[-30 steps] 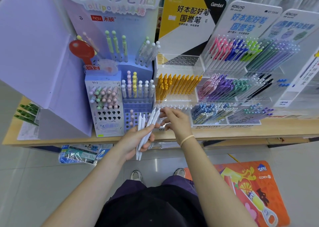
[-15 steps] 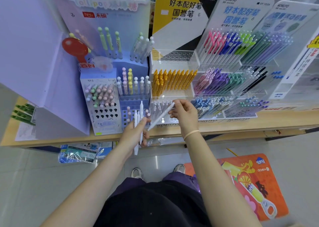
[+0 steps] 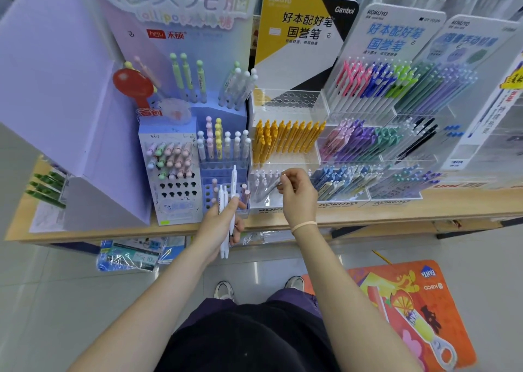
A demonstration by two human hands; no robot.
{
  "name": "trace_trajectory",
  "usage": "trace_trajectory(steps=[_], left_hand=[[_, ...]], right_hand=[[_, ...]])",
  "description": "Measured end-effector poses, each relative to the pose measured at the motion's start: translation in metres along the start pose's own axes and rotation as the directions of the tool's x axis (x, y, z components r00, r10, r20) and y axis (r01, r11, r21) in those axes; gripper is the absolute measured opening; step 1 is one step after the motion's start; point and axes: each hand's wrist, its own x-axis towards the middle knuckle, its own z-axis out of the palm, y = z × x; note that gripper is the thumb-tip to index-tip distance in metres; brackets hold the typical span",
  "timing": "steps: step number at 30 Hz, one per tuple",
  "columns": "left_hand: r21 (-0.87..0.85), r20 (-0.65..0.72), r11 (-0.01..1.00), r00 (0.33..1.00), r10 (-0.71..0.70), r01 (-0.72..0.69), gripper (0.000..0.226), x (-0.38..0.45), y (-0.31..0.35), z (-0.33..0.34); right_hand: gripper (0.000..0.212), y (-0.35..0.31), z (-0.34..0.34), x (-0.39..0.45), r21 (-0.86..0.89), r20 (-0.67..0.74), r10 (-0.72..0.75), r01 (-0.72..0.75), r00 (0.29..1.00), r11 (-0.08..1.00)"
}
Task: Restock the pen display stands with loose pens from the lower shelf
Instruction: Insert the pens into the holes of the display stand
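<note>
A: Where does this one go?

B: Bottom tier of the clear stand (image 3: 283, 173), at twelve o'clock from you. Your right hand (image 3: 297, 193) is pinching a pale pen (image 3: 267, 192) by its top end, tip slanting down into the tier at about seven o'clock. Find a free hole beside the pens already standing there, then let it slide in.

A: And the spares?

B: Your left hand (image 3: 220, 221) is clamped round a bunch of white pens (image 3: 226, 216), upright, at nine o'clock from the right hand, just in front of the blue rack (image 3: 223, 173). Keep that bunch clear of the rack's pens, I'd say, or they may topple.
</note>
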Motion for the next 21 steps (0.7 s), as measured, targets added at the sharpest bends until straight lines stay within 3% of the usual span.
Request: trace_trajectory(steps=[9,21], left_hand=[[-0.004,0.059,1.000,0.998,-0.004,0.004,0.031,0.002,-0.003,-0.009],[-0.029,0.102,1.000,0.995,-0.006,0.009,0.037,0.001,-0.002,-0.014]], right_hand=[[0.006,-0.001,0.006,0.002,-0.113,0.032,-0.088,0.091,0.996,0.989],[0.005,0.010,0.024,-0.004,-0.236,0.243,-0.043,0.102,0.969,0.966]])
